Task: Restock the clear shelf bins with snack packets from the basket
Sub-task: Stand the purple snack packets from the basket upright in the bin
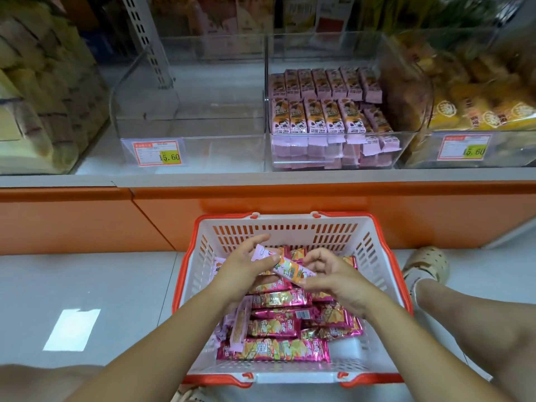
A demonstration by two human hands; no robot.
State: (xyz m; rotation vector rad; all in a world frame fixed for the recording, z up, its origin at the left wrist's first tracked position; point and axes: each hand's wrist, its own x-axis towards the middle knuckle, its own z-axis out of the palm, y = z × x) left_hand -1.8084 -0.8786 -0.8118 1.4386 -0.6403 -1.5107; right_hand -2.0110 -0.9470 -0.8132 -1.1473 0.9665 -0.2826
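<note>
A white basket with an orange rim [293, 227] sits on the floor below the shelf, holding several magenta and pink snack packets [278, 324]. Over it, my left hand [242, 271] grips one or two pale pink packets [261, 252]. My right hand [333, 278] pinches another pink packet [293, 271] that also touches my left thumb. On the shelf, the middle clear bin [333, 152] holds rows of pink packets [322, 111]. The clear bin to its left [191, 132] has nothing in it.
A price tag reading 15.60 [158, 153] hangs on the left bin. A bin of yellow packets [487, 108] stands at the right, brownish packets [43, 91] at the left. An orange shelf front [261, 210] runs above the basket. My shoe [426, 264] is right of it.
</note>
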